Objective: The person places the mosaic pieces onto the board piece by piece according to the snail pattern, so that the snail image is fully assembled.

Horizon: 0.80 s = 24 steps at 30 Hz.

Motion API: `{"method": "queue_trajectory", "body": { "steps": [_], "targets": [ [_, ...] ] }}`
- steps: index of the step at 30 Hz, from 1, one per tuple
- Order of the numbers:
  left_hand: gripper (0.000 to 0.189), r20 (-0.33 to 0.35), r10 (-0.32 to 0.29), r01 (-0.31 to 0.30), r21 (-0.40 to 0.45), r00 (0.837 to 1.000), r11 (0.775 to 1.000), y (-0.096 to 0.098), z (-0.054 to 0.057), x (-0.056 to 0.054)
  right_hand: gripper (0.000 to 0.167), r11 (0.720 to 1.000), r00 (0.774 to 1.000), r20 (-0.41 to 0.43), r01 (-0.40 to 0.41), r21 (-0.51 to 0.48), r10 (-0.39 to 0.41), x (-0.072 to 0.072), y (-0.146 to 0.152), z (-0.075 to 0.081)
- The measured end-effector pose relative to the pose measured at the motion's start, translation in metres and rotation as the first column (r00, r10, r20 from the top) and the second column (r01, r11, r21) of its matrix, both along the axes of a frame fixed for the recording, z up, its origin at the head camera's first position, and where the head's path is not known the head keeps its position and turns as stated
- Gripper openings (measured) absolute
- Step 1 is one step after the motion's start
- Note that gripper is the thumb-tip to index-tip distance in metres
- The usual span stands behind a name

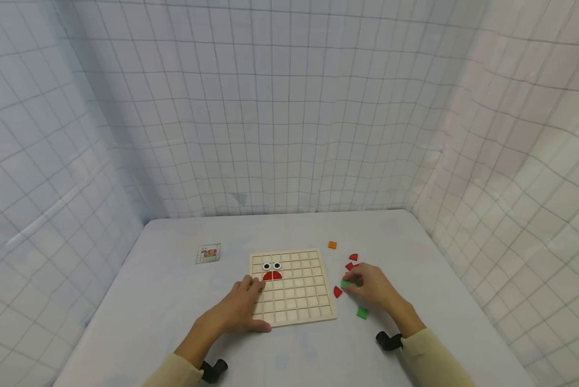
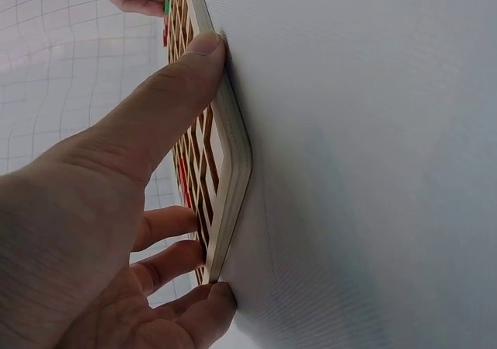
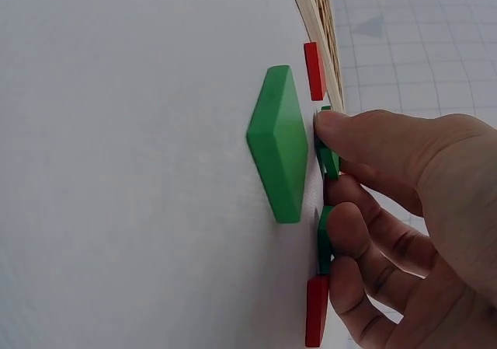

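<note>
A pale wooden grid board [image 1: 299, 290] lies on the table, bearing two eye tiles [image 1: 272, 266] and two red quarter-round tiles [image 1: 272, 276] near its upper left. My left hand [image 1: 241, 306] holds the board's near left corner; the thumb [image 2: 182, 77] lies on the front edge, and the other fingers are bent at the left side. To the right of the board, my right hand [image 1: 369, 285] pinches a green tile [image 3: 332, 162] between thumb and index finger, low over the table. Another green tile [image 3: 324, 240] sits by its middle finger, partly covered.
Nearer me lies a green square tile [image 1: 362, 313]. A red quarter-round tile [image 1: 337, 292] is beside the board, with other red pieces [image 1: 354, 257] beyond the right hand. An orange tile [image 1: 332, 245] lies farther back. On the left is a small picture card [image 1: 208, 252].
</note>
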<state>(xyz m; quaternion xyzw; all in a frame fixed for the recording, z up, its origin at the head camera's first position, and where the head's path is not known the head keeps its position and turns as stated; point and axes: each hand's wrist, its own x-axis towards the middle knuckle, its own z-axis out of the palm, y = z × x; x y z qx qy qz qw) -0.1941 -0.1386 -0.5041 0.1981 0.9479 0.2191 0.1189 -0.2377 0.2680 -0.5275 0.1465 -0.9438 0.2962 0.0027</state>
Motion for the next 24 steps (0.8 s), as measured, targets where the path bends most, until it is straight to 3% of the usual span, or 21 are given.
{"method": "queue_trajectory", "body": {
  "steps": [8,17,24],
  "targets": [
    [0.118,-0.002,-0.017,0.017,-0.007,1.000,1.000,0.000,0.002,-0.003,0.019,1.000,1.000,0.006,0.006,-0.007,-0.006,-0.001,-0.002,0.001],
    [0.116,-0.007,-0.021,0.021,0.011,1.000,1.000,0.000,0.007,-0.003,0.019,0.999,0.999,-0.050,-0.022,-0.047,0.020,0.001,-0.010,0.009],
    [0.114,0.006,-0.010,0.010,0.006,1.000,1.000,0.000,0.003,-0.001,0.017,0.995,0.997,-0.046,-0.070,-0.066,0.068,0.002,-0.026,0.012]
  ]
}}
